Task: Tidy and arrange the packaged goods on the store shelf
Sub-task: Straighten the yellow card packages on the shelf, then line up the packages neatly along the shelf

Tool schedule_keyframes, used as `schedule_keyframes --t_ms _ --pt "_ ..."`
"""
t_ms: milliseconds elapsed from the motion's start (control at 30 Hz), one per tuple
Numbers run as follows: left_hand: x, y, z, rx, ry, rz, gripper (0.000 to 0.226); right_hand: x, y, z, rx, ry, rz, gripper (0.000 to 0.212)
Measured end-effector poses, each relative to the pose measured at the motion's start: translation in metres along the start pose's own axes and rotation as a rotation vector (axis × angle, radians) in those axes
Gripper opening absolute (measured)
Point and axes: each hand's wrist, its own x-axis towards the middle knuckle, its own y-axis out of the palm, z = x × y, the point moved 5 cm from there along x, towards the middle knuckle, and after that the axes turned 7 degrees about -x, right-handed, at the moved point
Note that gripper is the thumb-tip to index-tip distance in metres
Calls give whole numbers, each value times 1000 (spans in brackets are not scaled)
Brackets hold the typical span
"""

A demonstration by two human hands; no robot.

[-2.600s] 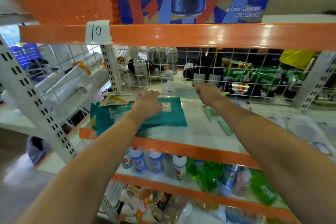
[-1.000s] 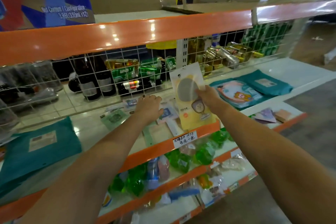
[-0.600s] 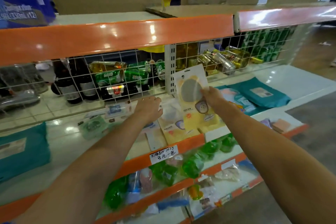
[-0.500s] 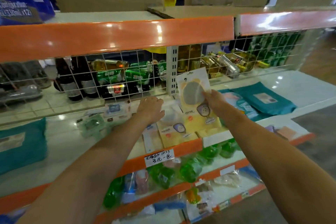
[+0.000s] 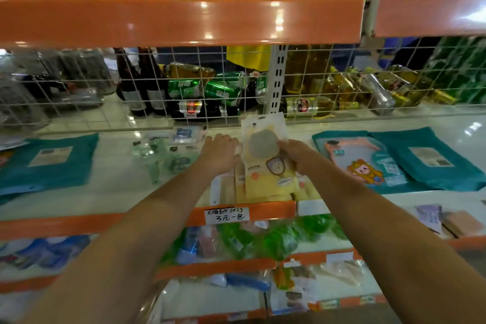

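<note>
A yellow packet with a round grey window [image 5: 265, 163] lies on a stack of similar yellow packets [image 5: 231, 189] in the middle of the white shelf [image 5: 118, 192]. My right hand [image 5: 295, 154] pinches the top packet's right edge. Just left of it, my left hand [image 5: 221, 152] lies flat with straight fingers on the stack. Teal flat packs sit far left [image 5: 47, 163] and far right [image 5: 428, 160], and a cartoon-printed pack [image 5: 357, 160] lies right of my hand.
Small clear-wrapped items [image 5: 168, 150] lie left of my left hand. A wire grid [image 5: 236, 87] backs the shelf, with bottles and green cans behind it. An orange beam [image 5: 184, 21] hangs overhead. A handwritten price tag [image 5: 227, 216] marks the front edge. Lower shelves hold green packets.
My view swung right along the shelf from the left teal pack. My right hand brought the yellow packet down from upright onto the stack, and my left hand moved in beside it.
</note>
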Motion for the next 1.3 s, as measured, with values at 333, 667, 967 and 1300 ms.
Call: schedule_keyframes --t_ms 333,667,967,1300 --pt "-1 -2 14 19 -17 -12 47 2 14 -8 -266 -2 66 39" --pt "-3 -3 15 7 33 -14 46 4 18 1 -606 -136 -20 30" --pt "1 -5 24 6 49 6 45 3 25 3 -821 -178 -151 40" --pt "0 -1 23 25 55 16 44 -1 23 -1 -875 -198 -232 50"
